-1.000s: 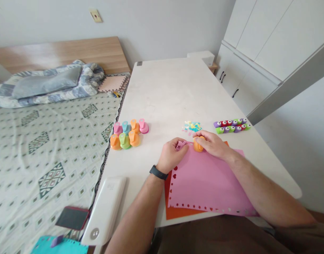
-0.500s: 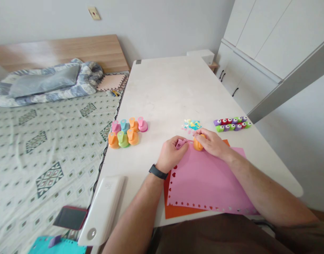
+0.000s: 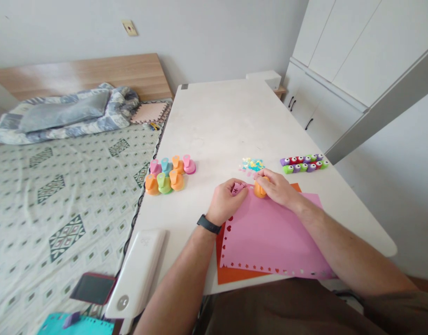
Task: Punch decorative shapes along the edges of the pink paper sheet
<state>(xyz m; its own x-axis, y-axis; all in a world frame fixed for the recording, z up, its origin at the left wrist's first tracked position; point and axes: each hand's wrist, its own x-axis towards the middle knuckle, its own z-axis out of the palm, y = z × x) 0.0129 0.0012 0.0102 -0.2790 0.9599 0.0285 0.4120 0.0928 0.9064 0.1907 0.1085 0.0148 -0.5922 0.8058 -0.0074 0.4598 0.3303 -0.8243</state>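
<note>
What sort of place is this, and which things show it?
Most likely a bedroom: a bed with a wooden headboard stands on the left, white cabinets are on the right, and a white table beside the bed bears a sheet of pink paper.

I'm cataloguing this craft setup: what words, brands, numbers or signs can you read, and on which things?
None is legible.
White case: faint marking and round emblem, too blurred to read.
Larger punches at left: pale lever marks, too small.
Small punches at right: dark top marks, too small.
Orange punch in the right hand: no lettering shows.
</note>
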